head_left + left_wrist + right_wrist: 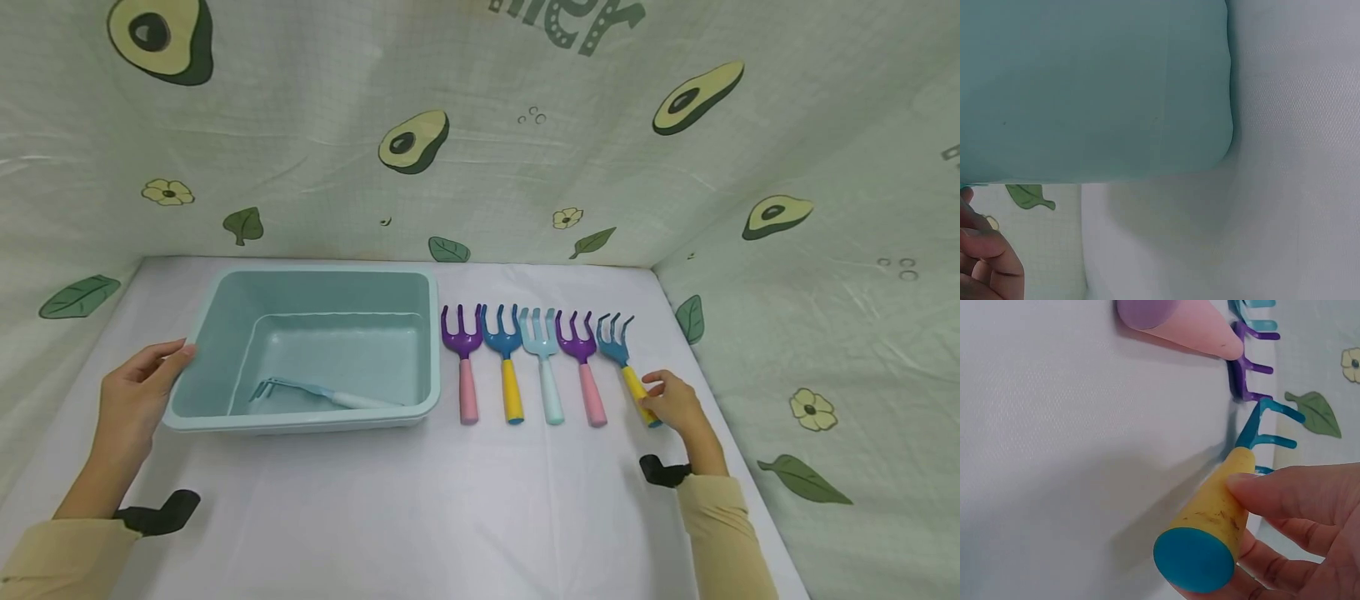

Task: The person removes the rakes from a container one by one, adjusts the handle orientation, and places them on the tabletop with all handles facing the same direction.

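With thumb and fingers, my right hand (675,404) pinches the yellow handle of a blue hand rake (1210,512), the rightmost in a row. Its tines point away from me in the head view. My left hand (138,387) grips the left rim of a pale teal plastic tub (300,422); the left wrist view shows the tub's outer wall (1097,94) close up. Inside the tub lies a light blue hand rake (330,393), tines to the left. Left of the held rake are a purple rake with a pink handle (592,396) and a light blue rake (550,387).
Further left in the row lie a blue rake with a yellow handle (512,387) and a purple rake with a pink handle (467,387), close to the tub's right side. A white cloth (450,517) covers the table. Avocado-print fabric (510,192) hangs behind and at the sides.
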A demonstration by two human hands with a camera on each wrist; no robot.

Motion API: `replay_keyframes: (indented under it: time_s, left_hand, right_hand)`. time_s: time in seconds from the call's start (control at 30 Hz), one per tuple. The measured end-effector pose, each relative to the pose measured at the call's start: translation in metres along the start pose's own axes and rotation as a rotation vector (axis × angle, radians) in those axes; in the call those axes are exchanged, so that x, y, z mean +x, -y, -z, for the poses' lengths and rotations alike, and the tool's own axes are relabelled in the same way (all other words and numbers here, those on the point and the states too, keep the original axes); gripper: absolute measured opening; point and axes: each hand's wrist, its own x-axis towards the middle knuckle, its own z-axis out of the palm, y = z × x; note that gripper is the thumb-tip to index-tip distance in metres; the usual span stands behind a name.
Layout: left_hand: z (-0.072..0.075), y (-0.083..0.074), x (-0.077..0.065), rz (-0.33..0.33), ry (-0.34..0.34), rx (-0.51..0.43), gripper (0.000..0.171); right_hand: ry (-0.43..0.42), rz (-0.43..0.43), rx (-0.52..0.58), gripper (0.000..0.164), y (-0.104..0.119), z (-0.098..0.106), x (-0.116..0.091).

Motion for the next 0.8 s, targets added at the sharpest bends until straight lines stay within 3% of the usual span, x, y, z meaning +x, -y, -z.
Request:
replay_keyframes:
  time_s: [0.4, 0.8]
  left_hand:
    - [0.000, 0.000, 0.000, -0.008, -0.007, -0.015, 0.038]
    - [0.000, 0.001, 0.000, -0.004, -0.005, -0.012, 0.038]
  right_hand:
    - [0.001, -0.024, -0.038, 0.046, -0.001, -0.013, 0.011]
    - [0.026, -0.055, -0.042, 0.047, 0.004, -0.014, 0.013]
